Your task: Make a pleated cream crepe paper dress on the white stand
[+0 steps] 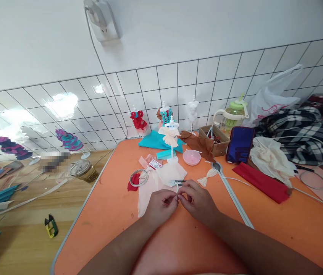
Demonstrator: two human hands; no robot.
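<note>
My left hand (161, 204) and my right hand (198, 199) meet fingertip to fingertip low over the orange table. Both are closed in a pinch, and a small white strip (177, 187) shows above the fingertips; its kind is unclear. Just beyond the fingers lies a metal-bladed tool (180, 183), partly covered by my right hand. Pale pink fabric (146, 196) spreads beside and behind my left hand. Farther back stands a small white dress form (173, 151) with a cream gathered bow (169, 136). A knotted cream fabric piece (208, 177) rests beyond my right hand.
A wire coil (139, 178) lies left over red fabric. Behind are a pink bowl (191, 157), turquoise cloth (152, 139) and a cardboard box (220, 146). A phone (240, 145), folded red fabric (261, 182) and long grey strips (236, 200) occupy the right. Yellow-green snips (50, 226) lie left.
</note>
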